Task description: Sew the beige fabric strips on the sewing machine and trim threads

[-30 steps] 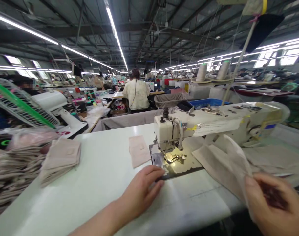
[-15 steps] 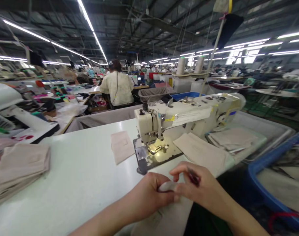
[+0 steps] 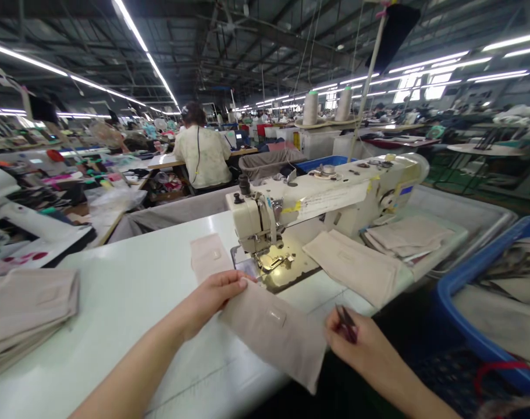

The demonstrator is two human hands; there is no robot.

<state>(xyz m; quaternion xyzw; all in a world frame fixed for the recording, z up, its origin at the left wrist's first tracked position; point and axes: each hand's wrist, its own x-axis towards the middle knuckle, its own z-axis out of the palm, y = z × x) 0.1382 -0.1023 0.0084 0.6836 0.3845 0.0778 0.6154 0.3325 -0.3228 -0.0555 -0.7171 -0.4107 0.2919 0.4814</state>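
My left hand pinches one corner of a beige fabric piece, which spreads out over the front edge of the table. A small rectangular patch shows on its face. Close to the fabric's right end, my right hand is closed around small dark thread snips, blades pointing up. Just beyond the fabric stands a cream sewing machine with a worn metal needle plate. Another beige piece lies left of the needle, partly behind my left hand.
Beige pieces lie under the machine arm, with a further stack behind them. A folded pile sits at the table's left. On the right is a blue basket of fabric. Ahead, a person sits facing away.
The fabric, bunched between both hands before, is now spread out flat from my left hand. My left hand has moved left and up; my right hand has drawn apart, still holding the snips.
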